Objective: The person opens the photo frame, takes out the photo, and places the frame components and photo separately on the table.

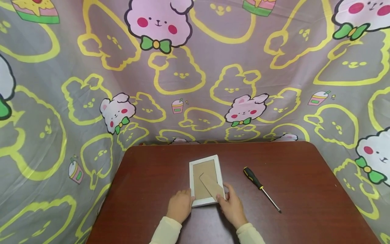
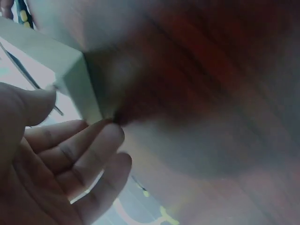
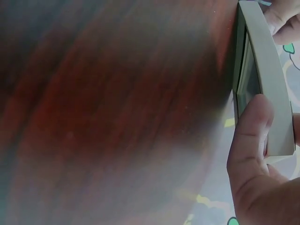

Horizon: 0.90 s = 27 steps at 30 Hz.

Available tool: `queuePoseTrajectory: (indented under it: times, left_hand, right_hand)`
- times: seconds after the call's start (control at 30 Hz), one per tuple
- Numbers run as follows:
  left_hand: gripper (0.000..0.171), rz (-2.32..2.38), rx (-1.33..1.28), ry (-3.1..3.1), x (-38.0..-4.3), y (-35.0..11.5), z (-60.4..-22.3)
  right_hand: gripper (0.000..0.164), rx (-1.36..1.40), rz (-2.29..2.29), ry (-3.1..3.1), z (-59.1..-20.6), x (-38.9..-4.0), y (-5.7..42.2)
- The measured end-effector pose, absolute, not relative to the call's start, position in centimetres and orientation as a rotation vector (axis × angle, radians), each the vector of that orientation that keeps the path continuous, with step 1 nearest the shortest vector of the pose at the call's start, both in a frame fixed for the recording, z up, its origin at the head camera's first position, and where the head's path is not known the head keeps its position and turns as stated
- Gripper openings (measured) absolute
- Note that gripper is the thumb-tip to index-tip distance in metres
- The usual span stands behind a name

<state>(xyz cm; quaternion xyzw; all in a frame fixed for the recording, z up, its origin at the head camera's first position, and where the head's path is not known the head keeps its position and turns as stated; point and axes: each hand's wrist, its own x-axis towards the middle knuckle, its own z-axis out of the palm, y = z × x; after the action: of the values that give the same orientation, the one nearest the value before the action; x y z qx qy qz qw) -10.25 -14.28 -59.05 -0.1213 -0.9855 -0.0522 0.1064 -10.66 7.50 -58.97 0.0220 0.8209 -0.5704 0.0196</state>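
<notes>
A white picture frame is held over the table with its brown backing board up in the head view. A flat brown stand leg slants across the board to the lower right corner. My left hand holds the lower left side, its thumb at the border and its fingers round the outer edge. My right hand grips the lower right corner, thumb at the leg's lower end. In the right wrist view the frame's side stands edge-on, with the thumb over its border.
A screwdriver with a black and yellow handle lies to the right of the frame on the reddish-brown table. A patterned cloth hangs behind the table and along both sides.
</notes>
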Motion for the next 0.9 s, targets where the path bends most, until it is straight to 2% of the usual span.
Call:
queuePoseTrajectory:
  times: [0.1, 0.2, 0.4, 0.47, 0.57, 0.77, 0.9]
  left_hand:
    - [0.022, -0.085, -0.298, -2.891, -9.2, -13.2, -58.6]
    - [0.025, -0.027, -0.220, -2.902, -8.2, -11.8, -57.9]
    - [0.061, 0.224, -0.044, -2.867, -7.2, -8.8, -57.7]
    - [0.066, 0.288, -0.006, -2.833, -7.3, -8.1, -58.0]
    - [0.063, 0.314, 0.027, -2.778, -7.8, -7.8, -58.5]
    - [0.040, 0.254, -0.001, -2.743, -8.4, -7.9, -59.1]
    - [0.045, 0.218, -0.057, -2.760, -8.5, -8.4, -59.6]
  right_hand:
    - [0.053, 0.072, -1.704, 2.626, -58.8, -10.7, 7.5]
    - [0.053, 0.072, -1.640, 2.694, -58.6, -10.7, 7.5]
    - [0.054, 0.039, -1.634, 2.709, -57.8, -10.5, 7.0]
    - [0.053, 0.005, -1.629, 2.732, -57.6, -10.4, 6.9]
    - [0.053, -0.022, -1.605, 2.770, -57.4, -10.2, 6.6]
    - [0.053, -0.038, -1.576, 2.827, -56.9, -10.2, 6.3]
    - [0.053, -0.073, -1.573, 2.869, -56.5, -10.2, 6.1]
